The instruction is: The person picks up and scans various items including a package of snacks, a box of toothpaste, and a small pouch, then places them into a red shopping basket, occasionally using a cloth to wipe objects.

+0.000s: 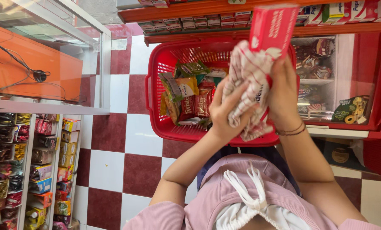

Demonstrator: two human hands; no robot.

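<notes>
My left hand (225, 111) and my right hand (284, 91) are raised together in front of me, both gripping a crumpled white-and-red patterned plastic bag (248, 81). A red carton (270, 29) sticks up out of the top of the bag, just above my right hand. Below my hands sits a red plastic shopping basket (156, 85) holding several snack packets in green, yellow and red (186, 91). My right wrist wears thin bracelets.
A glass counter (45, 64) with an orange surface and a black cable is at left; shelves of small packets (37, 166) lie below it. Wooden shelves with boxes (199, 19) run along the top. A red display case with sweets (348, 85) stands at right. Floor is red-and-white checkered tile.
</notes>
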